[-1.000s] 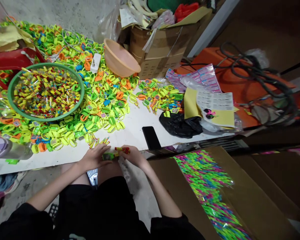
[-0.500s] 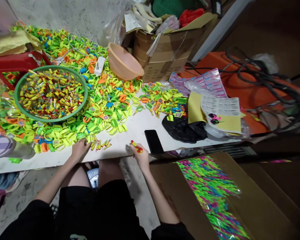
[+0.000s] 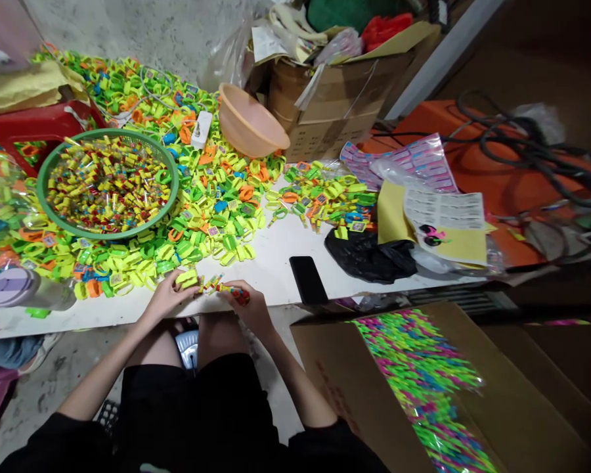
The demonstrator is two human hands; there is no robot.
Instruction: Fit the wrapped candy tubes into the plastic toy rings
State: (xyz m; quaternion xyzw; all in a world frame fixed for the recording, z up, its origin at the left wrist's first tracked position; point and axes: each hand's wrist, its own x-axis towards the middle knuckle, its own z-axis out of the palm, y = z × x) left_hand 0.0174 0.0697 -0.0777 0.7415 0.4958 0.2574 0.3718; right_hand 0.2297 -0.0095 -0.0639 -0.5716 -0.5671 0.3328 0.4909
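Note:
My left hand [image 3: 165,299] is closed around a yellow-green plastic toy watch [image 3: 187,280] at the table's front edge. My right hand [image 3: 254,313] grips a small candy tube [image 3: 240,295] with red, yellow and blue pieces showing. Its tip points left toward the watch; whether they touch, I cannot tell. Between the hands lie a few small yellow-labelled candy tubes [image 3: 213,283] on the white tabletop [image 3: 266,263]. Behind my left hand spreads a big heap of yellow, green, orange and blue toy watches [image 3: 221,230]. A green basket [image 3: 173,197] full of candy tubes stands on the heap.
A black phone [image 3: 308,280] lies right of my hands, beside a black plastic bag [image 3: 369,259]. A peach bowl [image 3: 251,125] and a stuffed carton [image 3: 335,128] stand behind. At left is a lidded cup [image 3: 17,288]. An open carton [image 3: 345,368] with bagged colourful sticks sits below right.
My left hand has picked up a toy watch and shifted slightly right. My right hand has moved left, bringing the candy tube close to it. The view has shifted slightly.

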